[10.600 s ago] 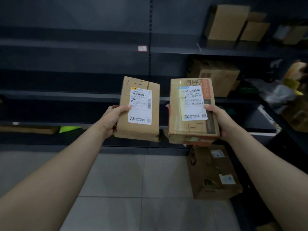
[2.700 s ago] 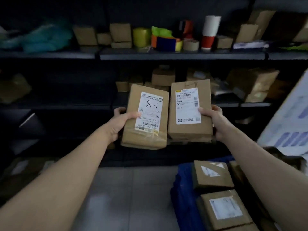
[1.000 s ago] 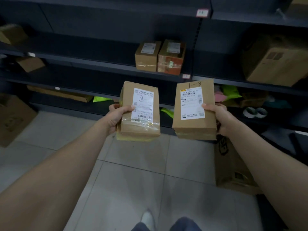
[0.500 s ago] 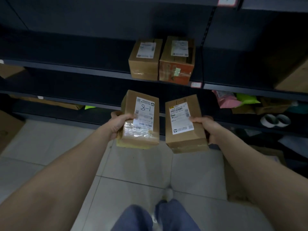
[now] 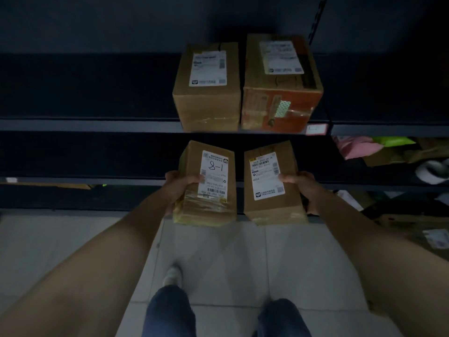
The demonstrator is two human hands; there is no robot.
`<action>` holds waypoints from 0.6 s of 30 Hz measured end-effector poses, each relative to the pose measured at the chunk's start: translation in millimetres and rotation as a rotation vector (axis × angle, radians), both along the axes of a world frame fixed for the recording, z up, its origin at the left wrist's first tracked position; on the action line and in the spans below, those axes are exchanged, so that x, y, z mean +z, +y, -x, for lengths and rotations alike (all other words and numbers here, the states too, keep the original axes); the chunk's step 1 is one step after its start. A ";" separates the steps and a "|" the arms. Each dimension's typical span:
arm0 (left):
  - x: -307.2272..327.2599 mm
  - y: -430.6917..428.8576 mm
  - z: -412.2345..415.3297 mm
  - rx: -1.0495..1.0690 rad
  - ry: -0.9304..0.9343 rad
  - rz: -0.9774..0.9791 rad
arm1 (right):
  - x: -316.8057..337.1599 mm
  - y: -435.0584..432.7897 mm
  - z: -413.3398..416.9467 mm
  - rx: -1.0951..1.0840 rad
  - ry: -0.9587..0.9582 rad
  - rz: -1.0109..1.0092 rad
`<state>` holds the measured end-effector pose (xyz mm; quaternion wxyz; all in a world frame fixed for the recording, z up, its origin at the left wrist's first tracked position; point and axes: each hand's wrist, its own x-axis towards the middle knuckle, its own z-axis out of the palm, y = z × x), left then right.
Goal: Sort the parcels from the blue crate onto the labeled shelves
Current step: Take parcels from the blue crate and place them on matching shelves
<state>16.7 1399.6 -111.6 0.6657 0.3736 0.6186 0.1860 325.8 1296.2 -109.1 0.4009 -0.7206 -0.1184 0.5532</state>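
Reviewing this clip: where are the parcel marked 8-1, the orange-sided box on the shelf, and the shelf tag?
parcel marked 8-1 (image 5: 211,183): head view, on its white label.
orange-sided box (image 5: 281,83): head view, top face below its label.
shelf tag (image 5: 315,129): head view, middle of the tag.

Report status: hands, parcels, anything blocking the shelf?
Left hand grips parcel marked 8-1; right hand grips second parcel. Both held below the shelf, neither placed yet. Plain box and orange-sided box occupy it directly above.
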 end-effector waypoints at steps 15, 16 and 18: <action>-110.1 131.2 -4.8 -0.097 -0.047 -0.019 | -112.8 112.1 -4.6 -0.038 0.046 -0.152; -115.0 135.9 -4.7 -0.097 -0.050 -0.024 | -116.5 116.1 -6.9 -0.040 0.058 -0.151; -123.0 143.9 -5.7 -0.100 -0.036 -0.051 | -122.6 123.6 -11.2 -0.039 0.085 -0.144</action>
